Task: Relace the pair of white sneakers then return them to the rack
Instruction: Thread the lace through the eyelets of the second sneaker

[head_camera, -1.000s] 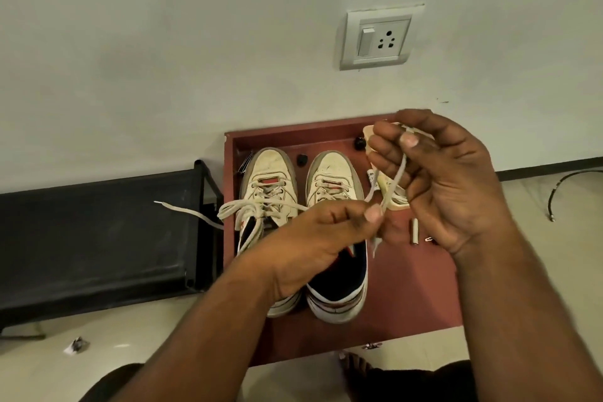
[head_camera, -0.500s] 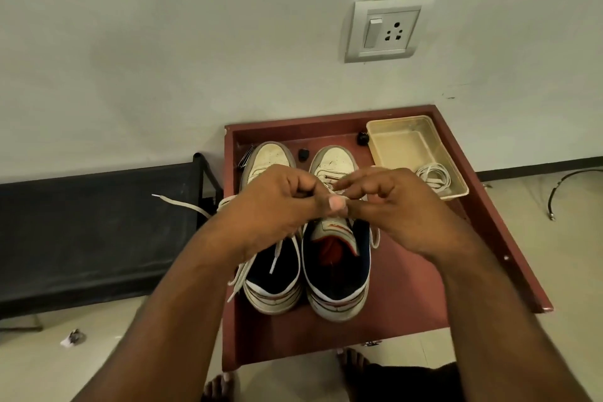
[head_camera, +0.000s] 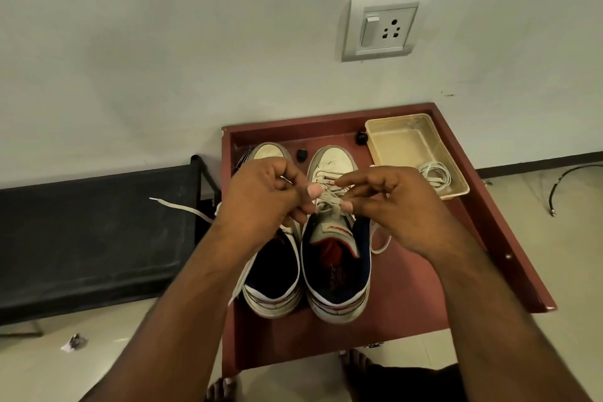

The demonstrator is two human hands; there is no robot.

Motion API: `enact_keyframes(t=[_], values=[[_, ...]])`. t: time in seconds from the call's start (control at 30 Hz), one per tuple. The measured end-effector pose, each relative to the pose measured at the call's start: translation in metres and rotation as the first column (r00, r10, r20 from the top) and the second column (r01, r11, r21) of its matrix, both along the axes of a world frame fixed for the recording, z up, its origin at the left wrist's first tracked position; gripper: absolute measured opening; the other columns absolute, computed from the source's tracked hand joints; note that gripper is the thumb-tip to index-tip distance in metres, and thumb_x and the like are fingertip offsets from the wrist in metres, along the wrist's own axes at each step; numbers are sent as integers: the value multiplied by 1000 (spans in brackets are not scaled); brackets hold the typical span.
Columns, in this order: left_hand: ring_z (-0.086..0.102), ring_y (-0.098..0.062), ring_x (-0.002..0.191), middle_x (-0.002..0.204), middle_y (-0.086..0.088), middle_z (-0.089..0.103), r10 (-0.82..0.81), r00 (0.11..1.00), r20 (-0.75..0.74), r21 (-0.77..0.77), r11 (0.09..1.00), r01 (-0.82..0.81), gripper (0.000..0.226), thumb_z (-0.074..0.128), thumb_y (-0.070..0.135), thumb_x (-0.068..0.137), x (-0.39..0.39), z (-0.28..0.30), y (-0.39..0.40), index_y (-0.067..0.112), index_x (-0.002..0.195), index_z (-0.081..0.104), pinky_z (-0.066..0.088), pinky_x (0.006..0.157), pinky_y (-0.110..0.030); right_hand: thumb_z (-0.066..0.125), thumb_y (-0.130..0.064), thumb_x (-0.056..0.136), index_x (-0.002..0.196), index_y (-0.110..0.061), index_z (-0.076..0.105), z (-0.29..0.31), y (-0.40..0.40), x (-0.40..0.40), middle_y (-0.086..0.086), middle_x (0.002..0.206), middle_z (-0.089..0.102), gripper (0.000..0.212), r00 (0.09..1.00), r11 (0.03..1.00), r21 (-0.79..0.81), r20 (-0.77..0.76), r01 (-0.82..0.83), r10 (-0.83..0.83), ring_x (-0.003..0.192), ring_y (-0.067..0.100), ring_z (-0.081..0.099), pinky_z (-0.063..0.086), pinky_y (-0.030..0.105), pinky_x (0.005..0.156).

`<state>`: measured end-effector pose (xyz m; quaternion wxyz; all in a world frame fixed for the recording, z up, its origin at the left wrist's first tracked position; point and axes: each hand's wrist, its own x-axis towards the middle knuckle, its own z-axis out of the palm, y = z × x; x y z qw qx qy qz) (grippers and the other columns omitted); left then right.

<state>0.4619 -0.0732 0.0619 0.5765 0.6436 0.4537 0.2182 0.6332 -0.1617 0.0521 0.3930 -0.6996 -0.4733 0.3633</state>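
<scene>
We hold both forearms forward so our hands meet above the right sneaker [head_camera: 336, 238]. Our left hand [head_camera: 264, 196] and right hand [head_camera: 391, 206] each pinch its lace [head_camera: 329, 197], fingers curled.

A plain off-white plaster wall [head_camera: 163, 42] fills the upper view, carrying a grey plastic switch-and-socket plate [head_camera: 385, 26]. Below lies a pale beige tiled floor [head_camera: 98, 336] — a dark skirting strip [head_camera: 538, 161] edges it at right — under dim, warm light.
</scene>
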Motion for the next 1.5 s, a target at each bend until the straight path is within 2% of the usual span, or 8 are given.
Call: enact_keyframes(t=[0.13,0.27,0.37,0.53,0.73,0.9,1.13,1.5], values=[[60,-10,46,61,-8,70,58,998,31,34,998,-59,19,77,17,81,12,-9,-8,1,79,68,44,44,-17,79,-15,79,102,-33,74,-2,5,-13,-16,86,74,30,997,997,5,-6,-82,82,83,-4,68,49,8,69],[64,-15,57,65,-3,69,186,980,-66,229,959,-166,32,67,41,89,15,-20,-9,12,76,69,53,55,-28,76,-18,83,90,-29,77,-11,12,-9,-19,80,71,13,983,990,35,119,136,-139,79,0,67,56,32,84],[66,-12,80,90,3,72,57,929,-365,307,950,62,19,62,36,94,18,-25,-13,19,98,71,54,73,-29,77,-29,80,81,-37,74,-17,14,-9,-23,80,62,9,945,981,-65,286,182,-157,90,9,63,47,53,94],[65,-20,101,112,-3,69,-40,797,-602,328,898,292,44,62,12,89,27,-31,-18,23,131,54,48,80,-27,67,-32,87,104,-35,72,-24,17,-33,-11,125,52,18,810,944,-290,585,158,44,121,17,41,29,43,102],[63,-10,71,84,3,69,-20,899,-438,154,983,96,51,60,-3,83,20,-32,-6,28,123,56,41,55,-18,62,-32,91,109,-34,72,-34,19,-45,-18,142,43,20,829,946,-266,559,184,-4,136,14,24,20,43,108],[70,-16,79,81,-2,73,-9,940,-340,52,998,28,56,62,-8,80,16,-40,1,32,118,59,59,74,-39,61,-33,92,104,-36,73,-37,18,-46,-23,141,44,17,845,948,-239,531,212,-55,137,12,22,17,40,106],[69,-27,75,80,-5,71,79,967,-242,-17,996,-86,28,63,8,90,16,-42,5,30,106,64,58,71,-44,58,-33,94,103,-34,74,-41,21,-49,-22,147,39,18,836,954,-269,548,130,41,142,15,15,14,44,107],[57,-10,60,68,5,56,145,963,-228,252,964,-85,33,55,-7,86,24,-48,-2,26,91,55,48,51,-29,60,-41,92,106,-41,70,-39,20,-43,-21,152,33,17,798,941,-323,591,97,121,146,19,12,13,47,110]])
